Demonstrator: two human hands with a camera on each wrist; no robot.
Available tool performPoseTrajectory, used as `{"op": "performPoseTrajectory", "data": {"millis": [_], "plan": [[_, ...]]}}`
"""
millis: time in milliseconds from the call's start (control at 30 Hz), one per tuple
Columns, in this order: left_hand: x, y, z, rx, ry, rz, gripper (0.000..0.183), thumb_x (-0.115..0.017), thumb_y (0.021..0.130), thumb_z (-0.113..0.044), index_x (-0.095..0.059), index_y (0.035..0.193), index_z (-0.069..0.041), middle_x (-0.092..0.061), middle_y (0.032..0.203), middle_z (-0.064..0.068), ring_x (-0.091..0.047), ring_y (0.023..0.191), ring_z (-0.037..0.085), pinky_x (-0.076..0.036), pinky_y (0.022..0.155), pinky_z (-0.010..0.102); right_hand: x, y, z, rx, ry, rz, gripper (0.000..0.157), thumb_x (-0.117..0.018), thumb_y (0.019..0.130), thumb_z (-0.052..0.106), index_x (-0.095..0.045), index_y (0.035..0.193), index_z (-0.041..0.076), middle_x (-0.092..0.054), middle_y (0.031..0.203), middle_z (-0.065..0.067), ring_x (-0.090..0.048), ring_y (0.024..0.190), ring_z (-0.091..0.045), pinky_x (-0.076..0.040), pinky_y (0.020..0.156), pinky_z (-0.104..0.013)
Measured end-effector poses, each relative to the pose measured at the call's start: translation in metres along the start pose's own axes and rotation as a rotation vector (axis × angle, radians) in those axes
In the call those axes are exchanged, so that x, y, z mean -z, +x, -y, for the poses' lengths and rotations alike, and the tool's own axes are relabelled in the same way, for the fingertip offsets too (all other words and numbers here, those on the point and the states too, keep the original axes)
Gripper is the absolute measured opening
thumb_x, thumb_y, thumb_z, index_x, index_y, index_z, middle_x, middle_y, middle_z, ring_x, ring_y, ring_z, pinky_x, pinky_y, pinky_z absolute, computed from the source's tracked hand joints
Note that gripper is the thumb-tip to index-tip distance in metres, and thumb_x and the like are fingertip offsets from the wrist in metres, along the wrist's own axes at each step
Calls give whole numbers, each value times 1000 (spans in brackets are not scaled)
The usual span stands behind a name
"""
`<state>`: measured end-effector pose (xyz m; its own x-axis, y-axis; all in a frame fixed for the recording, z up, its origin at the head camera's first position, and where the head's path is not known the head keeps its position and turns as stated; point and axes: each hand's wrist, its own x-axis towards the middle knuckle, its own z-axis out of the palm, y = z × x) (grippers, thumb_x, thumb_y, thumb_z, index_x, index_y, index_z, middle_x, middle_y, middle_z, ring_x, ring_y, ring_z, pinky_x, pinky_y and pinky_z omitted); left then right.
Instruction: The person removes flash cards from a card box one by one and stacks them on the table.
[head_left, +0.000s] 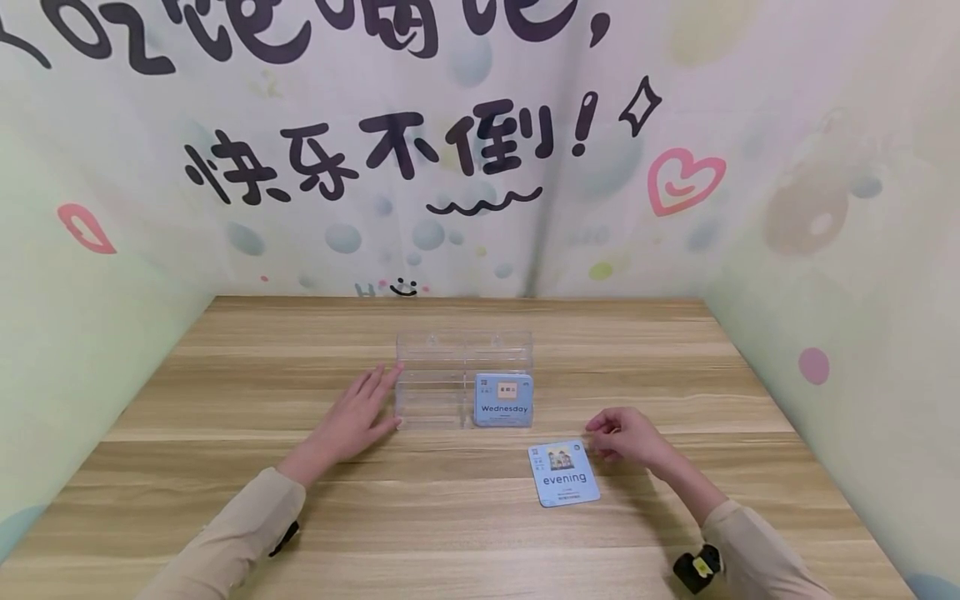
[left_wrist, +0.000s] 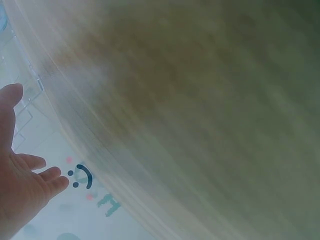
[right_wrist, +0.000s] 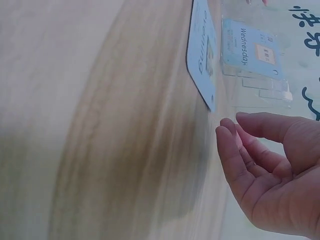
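Note:
A clear plastic card rack (head_left: 431,400) with two columns of tiers stands on the table. My left hand (head_left: 351,423) lies at its left side, fingers stretched out and fingertips right at its edge. The rack's front right pocket carries a blue "Wednesday" card (head_left: 504,402), also seen in the right wrist view. Flat on the table in front of the rack lies a blue "evening" card (head_left: 564,475) with a building picture. Just right of that card is my right hand (head_left: 628,437), its fingers loosely bent; in the right wrist view they hold nothing.
The wood-grain table (head_left: 420,533) ends at a back wall hung with a printed cloth (head_left: 480,242) bearing large black characters. Pale side walls bound the table left and right. A black wrist device (head_left: 697,568) sits by the right sleeve.

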<state>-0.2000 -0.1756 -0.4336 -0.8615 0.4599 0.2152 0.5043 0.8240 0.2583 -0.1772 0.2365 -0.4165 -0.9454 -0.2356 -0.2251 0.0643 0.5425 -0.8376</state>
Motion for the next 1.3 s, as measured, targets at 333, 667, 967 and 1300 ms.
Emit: {"op": "performPoseTrajectory", "data": {"millis": [333,667,967,1300], "plan": [[0,0,-1,-5,-2,-6,78,-60,87,-31,-13,147,-12,-28,142,28,-30,127,46,-26,104,57,1,3,7,-17,11,-18,19,-57,81,-1,-59,97,-11,-56,79,-7,-58,68,-14,-54,61,-26],[0,0,-1,-7,6,-12,78,-61,87,-30,-13,147,-12,-29,142,29,-31,127,46,-27,103,57,1,5,12,41,-52,-22,18,-58,80,-1,-61,95,-9,-57,77,-7,-54,67,-13,-49,55,-24],[-2,-1,0,-60,6,-79,79,-64,84,-26,-17,146,-10,-34,137,32,-35,122,47,-31,99,57,1,10,16,75,-76,-10,21,-55,80,-1,-59,99,-11,-58,78,-8,-54,69,-14,-52,61,-30],[0,-1,0,-21,-9,-8,79,-60,87,-31,-13,147,-11,-28,143,28,-29,128,45,-26,105,55,1,9,27,128,-136,-11,23,-56,80,-2,-60,100,-11,-60,79,-9,-57,69,-17,-53,63,-34]]}}
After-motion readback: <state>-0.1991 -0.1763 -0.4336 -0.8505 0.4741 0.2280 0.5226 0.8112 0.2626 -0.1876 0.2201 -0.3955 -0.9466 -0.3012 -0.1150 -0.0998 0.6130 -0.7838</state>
